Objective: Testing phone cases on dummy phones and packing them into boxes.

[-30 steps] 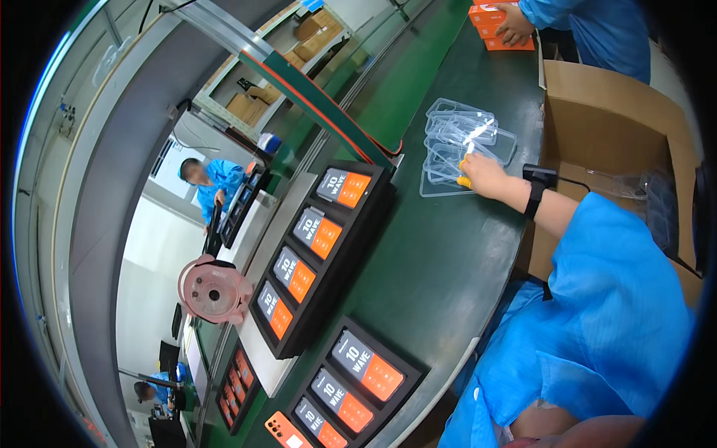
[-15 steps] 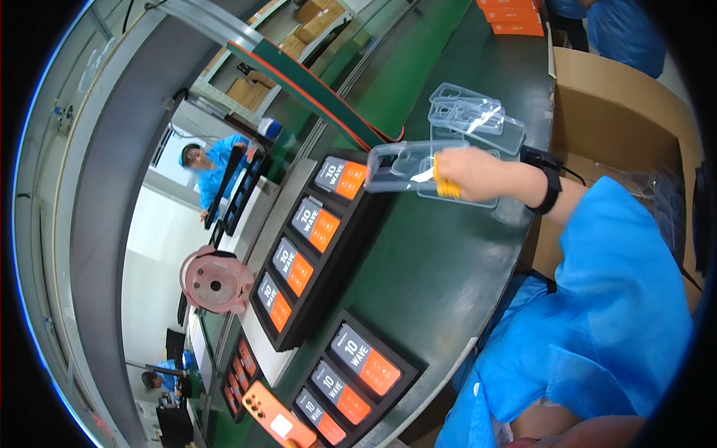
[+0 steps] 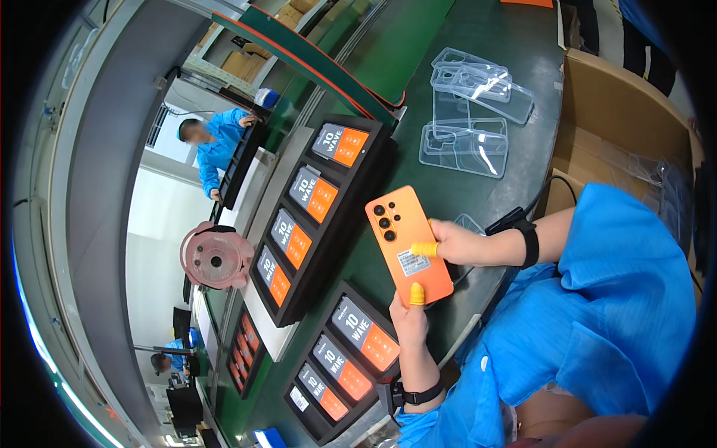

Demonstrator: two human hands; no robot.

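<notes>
An orange smartphone [image 3: 403,224] with a cluster of dark camera lenses and a white label on its back is held tilted above the green bench. My left hand [image 3: 411,321] grips its lower end, and my right hand [image 3: 457,243] closes on its right edge. Both thumbs wear yellow finger cots and press on the back; the fingers underneath are hidden. Beside my right hand shows the edge of a clear phone case [image 3: 469,222]; whether I hold it, I cannot tell. Beyond lie several clear phone cases [image 3: 467,153], overlapping.
Two black trays [image 3: 373,175] [image 3: 325,429] hold phones with grey and orange printed fronts. An open cardboard box [image 3: 627,97] stands at the right. A pink fan [image 3: 216,257] sits at the left. Across the line, a person in blue [image 3: 220,145] handles a dark tray.
The orange phone has come up from the lower left into both hands. My right hand has moved down from the clear cases, where it held one. The view has shifted a little.
</notes>
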